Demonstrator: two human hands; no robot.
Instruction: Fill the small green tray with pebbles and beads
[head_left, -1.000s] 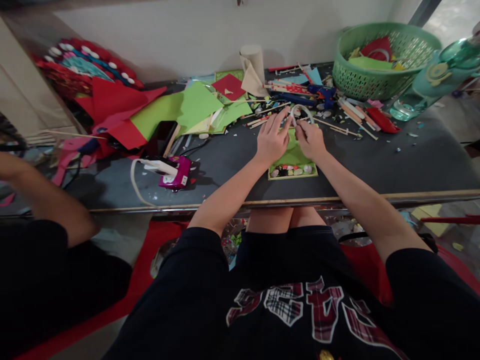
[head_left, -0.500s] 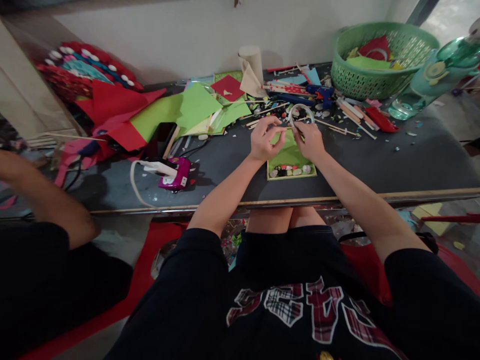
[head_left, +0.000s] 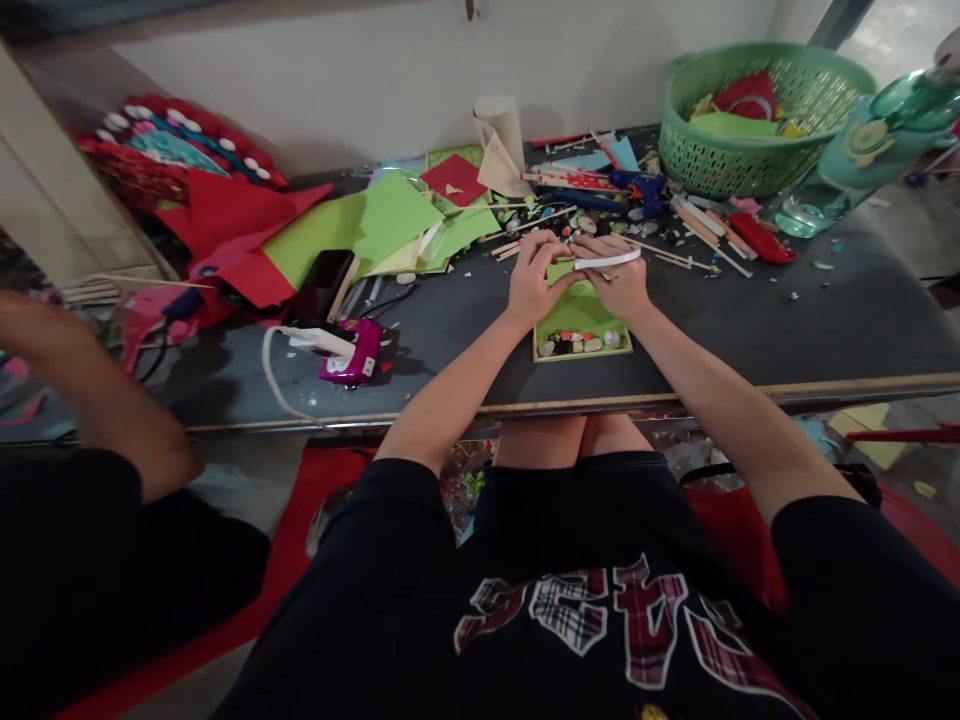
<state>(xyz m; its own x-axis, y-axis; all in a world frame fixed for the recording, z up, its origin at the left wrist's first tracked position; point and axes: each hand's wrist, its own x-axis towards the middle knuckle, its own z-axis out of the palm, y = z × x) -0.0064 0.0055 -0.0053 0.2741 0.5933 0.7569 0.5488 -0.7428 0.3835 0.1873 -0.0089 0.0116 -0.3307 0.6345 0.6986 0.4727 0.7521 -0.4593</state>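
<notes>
My right hand (head_left: pixel 621 288) holds a thin white ring, like a roll of tape (head_left: pixel 609 262), which appears nearly edge-on across the fingers. My left hand (head_left: pixel 529 282) is closed beside it, its fingertips at the far edge of a green panel (head_left: pixel 568 312); what lies between those fingertips is too small to make out. Along the panel's near edge runs a row of small coloured pebbles (head_left: pixel 577 343). The panel lies flat on the dark table (head_left: pixel 720 340), its far end partly hidden by both hands.
Beyond my hands lie scattered sticks, pebbles and a blue glue gun (head_left: pixel 641 190). A green basket (head_left: pixel 765 130) and a bottle (head_left: pixel 847 165) stand at the right. Left are coloured paper sheets (head_left: pixel 394 215), a phone (head_left: pixel 327 280), a purple power adapter (head_left: pixel 352 355) and another person's arm (head_left: pixel 97 400).
The white ring has tipped from showing its round opening to nearly edge-on, lowering over my right hand. My two hands have drawn closer together at the panel's far edge.
</notes>
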